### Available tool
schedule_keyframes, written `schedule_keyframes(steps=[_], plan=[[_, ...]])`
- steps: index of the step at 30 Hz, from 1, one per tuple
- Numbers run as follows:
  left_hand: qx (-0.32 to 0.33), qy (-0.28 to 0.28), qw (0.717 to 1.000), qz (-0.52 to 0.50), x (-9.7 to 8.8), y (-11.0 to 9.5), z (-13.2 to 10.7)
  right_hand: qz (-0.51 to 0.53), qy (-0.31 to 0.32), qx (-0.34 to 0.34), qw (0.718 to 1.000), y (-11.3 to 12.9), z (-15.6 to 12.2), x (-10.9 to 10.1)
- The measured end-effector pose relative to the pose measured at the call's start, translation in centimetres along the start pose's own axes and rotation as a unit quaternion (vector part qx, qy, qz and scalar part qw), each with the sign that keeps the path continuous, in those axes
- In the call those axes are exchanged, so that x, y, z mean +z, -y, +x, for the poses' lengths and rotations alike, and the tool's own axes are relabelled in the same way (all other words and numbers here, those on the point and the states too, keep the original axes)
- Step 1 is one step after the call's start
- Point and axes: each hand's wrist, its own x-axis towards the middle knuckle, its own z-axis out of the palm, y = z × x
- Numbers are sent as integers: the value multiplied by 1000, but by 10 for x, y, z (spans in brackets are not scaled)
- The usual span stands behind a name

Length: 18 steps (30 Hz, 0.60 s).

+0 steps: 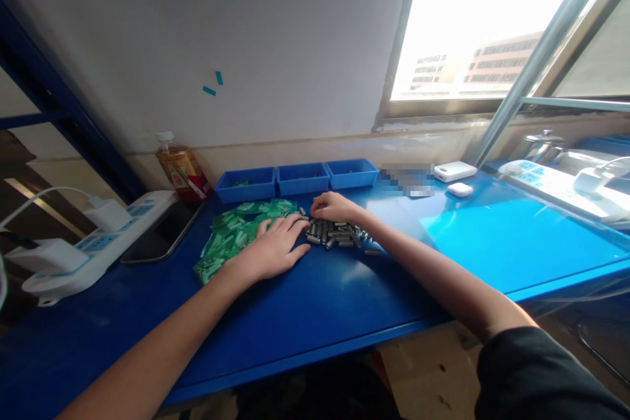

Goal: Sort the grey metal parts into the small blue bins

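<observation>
My left hand [275, 246] lies palm down with its fingers spread, between the green plastic packets and the metal pieces. Its fingertips reach the left edge of a pile of small silvery metal cylinders [335, 235]. Over the back of that pile, my right hand [335, 208] has its fingers pinched together; what they hold, if anything, is hidden. A heap of flat green plastic packets [224, 243] spreads out on the left, partly behind my left hand. One cylinder lies a little apart at the pile's right, below my right forearm.
Along the wall stand three blue trays [301, 188] with small items inside. On the left are a drink bottle [180, 167], a phone [162, 233] and a power strip [142, 210]. A white power bank [455, 171] and a white earbud case [460, 190] lie back right, near another power strip [551, 190].
</observation>
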Motion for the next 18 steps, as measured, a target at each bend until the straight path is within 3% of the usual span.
schedule_keyframes(steps=[3, 9, 14, 16, 18], plan=[[4, -3, 1000, -7, -1, 0, 0, 23, 4, 17, 1000, -1, -1, 0], [3, 1, 1000, -8, -2, 0, -1, 0, -38, 0, 999, 4, -6, 4], [16, -8, 1000, -18, -2, 1, -1, -2, -85, 31, 996, -2, -3, 7], [16, -35, 999, -23, -3, 1, 1, 0, -113, 47, 992, -6, -1, 6], [-5, -98, 995, -34, -4, -1, 4, 11, -145, 56, 988, -4, -2, 4]])
